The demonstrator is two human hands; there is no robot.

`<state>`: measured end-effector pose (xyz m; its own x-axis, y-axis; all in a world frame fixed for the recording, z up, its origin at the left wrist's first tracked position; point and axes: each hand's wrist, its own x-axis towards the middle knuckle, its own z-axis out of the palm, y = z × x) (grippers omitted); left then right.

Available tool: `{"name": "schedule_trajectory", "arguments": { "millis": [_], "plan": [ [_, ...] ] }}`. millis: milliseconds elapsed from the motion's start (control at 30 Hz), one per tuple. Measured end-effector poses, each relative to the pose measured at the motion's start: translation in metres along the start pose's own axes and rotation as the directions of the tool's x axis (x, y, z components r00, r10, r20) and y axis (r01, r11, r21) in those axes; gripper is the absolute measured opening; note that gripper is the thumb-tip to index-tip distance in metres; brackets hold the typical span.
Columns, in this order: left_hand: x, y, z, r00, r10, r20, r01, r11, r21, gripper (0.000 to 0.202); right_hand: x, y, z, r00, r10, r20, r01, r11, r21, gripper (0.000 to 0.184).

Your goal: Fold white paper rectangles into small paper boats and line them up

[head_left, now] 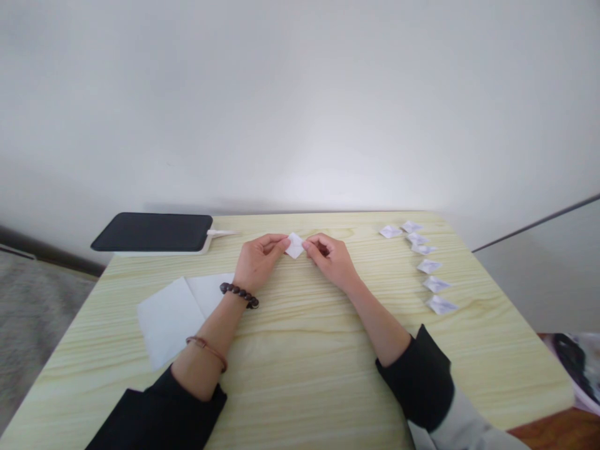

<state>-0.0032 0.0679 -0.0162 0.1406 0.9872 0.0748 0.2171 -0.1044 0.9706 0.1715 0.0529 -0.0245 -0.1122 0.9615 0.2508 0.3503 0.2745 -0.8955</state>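
A small folded white paper (pixel 295 245), roughly diamond-shaped, is held over the middle of the table. My left hand (pixel 260 259) pinches its left corner between thumb and fingers. On the opposite side, my right hand (pixel 332 257) has the right corner in a pinch. Flat white paper sheets (pixel 171 319) lie beside and partly beneath my left forearm. Several small folded paper boats (pixel 429 267) stand on the right part of the table, most of them in a loose column.
A black-topped white device (pixel 154 232) with a pale cable (pixel 222 232) plugged in sits at the table's back left. The wood-grain table (pixel 300 375) meets a white wall (pixel 300 112) behind it. A container with dark contents (pixel 574 362) is past the right edge.
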Motion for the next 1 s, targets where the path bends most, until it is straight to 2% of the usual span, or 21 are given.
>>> {"name": "schedule_trajectory", "arguments": {
  "millis": [167,333,567,700,833,1000],
  "plan": [
    [0.001,-0.002,0.0,0.995,0.097,-0.039,-0.092,0.99,0.111,0.041,0.0,0.001,0.002,0.997,0.05,-0.063,-0.041,0.99,0.135,0.027],
    [-0.001,0.003,0.0,0.998,0.054,0.028,-0.056,0.996,0.076,0.047,-0.001,0.002,0.003,0.994,0.086,-0.068,-0.067,0.968,0.244,0.031],
    [0.0,-0.001,0.001,0.999,0.005,0.042,-0.003,0.999,-0.05,0.047,-0.001,0.004,0.004,0.995,0.089,-0.053,-0.074,0.968,0.24,0.028],
    [0.002,-0.007,0.0,0.999,-0.011,0.041,0.014,0.998,-0.061,0.046,0.001,0.004,0.004,0.993,0.108,-0.056,-0.091,0.964,0.25,0.037],
    [0.002,-0.007,0.0,0.998,0.005,0.062,-0.001,0.997,-0.077,0.039,0.001,0.004,0.004,0.994,0.096,-0.054,-0.085,0.98,0.178,0.026],
    [0.0,-0.003,0.0,0.996,-0.012,0.088,0.013,1.0,-0.003,0.038,0.0,0.004,0.005,0.996,0.08,-0.042,-0.07,0.976,0.205,0.02]
  ]
}}
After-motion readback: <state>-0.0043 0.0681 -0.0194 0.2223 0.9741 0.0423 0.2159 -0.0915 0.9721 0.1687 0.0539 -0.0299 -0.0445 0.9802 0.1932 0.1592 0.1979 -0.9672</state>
